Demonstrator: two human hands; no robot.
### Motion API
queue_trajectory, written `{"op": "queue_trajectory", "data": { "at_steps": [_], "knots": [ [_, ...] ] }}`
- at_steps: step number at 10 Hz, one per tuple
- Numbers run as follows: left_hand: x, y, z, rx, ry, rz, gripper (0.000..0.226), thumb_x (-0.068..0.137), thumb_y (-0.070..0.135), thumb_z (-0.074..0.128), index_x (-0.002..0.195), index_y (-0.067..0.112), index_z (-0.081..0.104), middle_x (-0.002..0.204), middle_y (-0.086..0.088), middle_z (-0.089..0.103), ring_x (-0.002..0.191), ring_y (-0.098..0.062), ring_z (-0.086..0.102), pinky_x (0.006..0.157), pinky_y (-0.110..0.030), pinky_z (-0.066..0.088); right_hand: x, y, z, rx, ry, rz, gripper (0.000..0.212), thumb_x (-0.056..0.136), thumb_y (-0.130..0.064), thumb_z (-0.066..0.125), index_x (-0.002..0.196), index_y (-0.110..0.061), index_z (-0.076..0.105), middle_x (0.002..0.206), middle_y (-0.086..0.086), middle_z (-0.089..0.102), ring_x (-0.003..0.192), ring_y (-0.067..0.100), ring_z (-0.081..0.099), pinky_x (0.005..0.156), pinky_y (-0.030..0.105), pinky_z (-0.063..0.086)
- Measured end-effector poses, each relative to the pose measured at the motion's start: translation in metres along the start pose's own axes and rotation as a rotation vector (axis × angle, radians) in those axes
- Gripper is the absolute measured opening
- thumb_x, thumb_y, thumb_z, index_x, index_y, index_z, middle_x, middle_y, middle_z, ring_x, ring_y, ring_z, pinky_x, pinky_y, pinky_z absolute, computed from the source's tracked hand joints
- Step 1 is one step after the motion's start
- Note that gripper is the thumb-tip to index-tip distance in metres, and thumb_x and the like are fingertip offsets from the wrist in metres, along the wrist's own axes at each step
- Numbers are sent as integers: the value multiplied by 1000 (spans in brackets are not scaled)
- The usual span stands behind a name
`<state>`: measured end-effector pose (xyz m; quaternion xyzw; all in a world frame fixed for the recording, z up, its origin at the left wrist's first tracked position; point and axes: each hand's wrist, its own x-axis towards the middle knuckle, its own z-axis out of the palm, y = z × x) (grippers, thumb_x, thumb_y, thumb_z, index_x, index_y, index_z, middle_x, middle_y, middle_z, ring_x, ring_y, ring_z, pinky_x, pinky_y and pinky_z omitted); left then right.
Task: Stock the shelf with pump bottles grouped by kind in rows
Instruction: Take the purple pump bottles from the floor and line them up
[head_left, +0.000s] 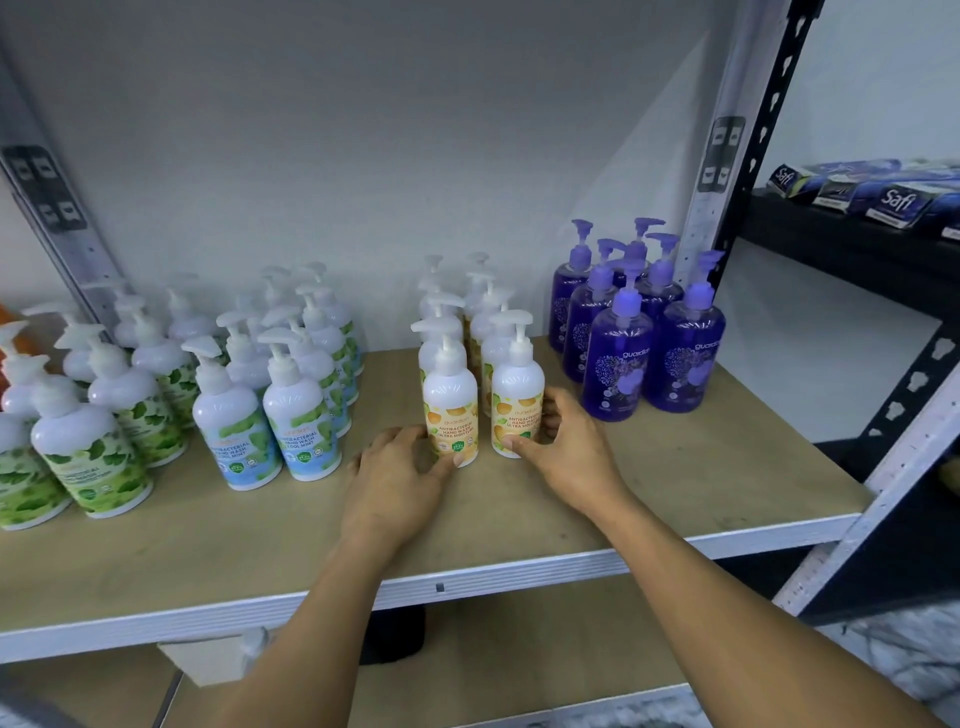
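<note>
Looking first at what is unclear: the green-label bottles (104, 441) at the far left are cut off by the picture edge; an orange thing (5, 317) behind them shows only as a sliver, and I cannot tell what it is; a dark object (395, 634) under the shelf board (675, 467) is partly covered by the left forearm and also hard to name; in every group the back bottles are hidden behind the front ones, so mostly only their pumps show.

The purple bottles (618, 353) at the right end are see-through and hold purple liquid; the white bottles are opaque, so what is inside them cannot be seen; the blue-label bottles (270, 415) stand in two rows to the left of the hands; on a black rack (857, 249) at the right lie dark blue boxes (893, 200).

The left orange bottle (451, 410) and the right orange bottle (517, 405) stand upright, just beside each other, at the front of their two rows near the middle of the shelf. The left hand (395, 478) grips the lower part of the left orange bottle, thumb on the label and fingers curled round its left side; the right hand (566, 447) grips the right orange bottle in the same way, thumb on the front and fingers round its right side.
</note>
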<state>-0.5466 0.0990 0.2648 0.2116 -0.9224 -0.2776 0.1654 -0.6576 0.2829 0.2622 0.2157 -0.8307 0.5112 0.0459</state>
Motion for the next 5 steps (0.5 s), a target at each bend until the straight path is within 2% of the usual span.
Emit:
{"op": "queue_trajectory", "data": {
  "at_steps": [1,2,3,4,5],
  "knots": [
    [-1,0,-1,10,-1,4,53,88,63,59,131,31,57,136,3,54,124,-21,52,110,-47,39,0,-1,0,-13,4,1,63,73,-26,89,126,-19,56,117,-2,69,103,11,65,91,33,55],
    [-2,0,-2,48,-17,25,57,87,66,58,132,31,56,137,4,53,124,-20,51,110,-45,38,-2,-2,-1,-45,-9,-7,63,75,-28,88,128,-18,55,121,-2,68,106,12,64,92,34,55],
    [-4,-2,-3,141,-57,73,62,88,68,52,136,29,52,142,4,49,130,-19,47,115,-45,30,-7,-3,-4,-163,-28,-18,66,78,-39,83,132,-19,52,127,-1,63,113,14,60,93,33,52],
    [-8,-3,-4,222,-94,95,67,91,69,43,145,29,43,151,3,41,141,-18,35,120,-47,20,-15,1,-11,-516,-55,-35,66,86,-58,65,138,-21,48,138,2,54,127,22,50,104,39,43],
    [-16,-5,-10,286,-145,88,73,94,71,34,154,32,29,161,0,26,151,-18,15,123,-46,9,-25,3,-19,-756,-113,-24,71,89,-71,43,143,-25,44,151,1,41,140,25,35,114,45,29]
  ]
}}
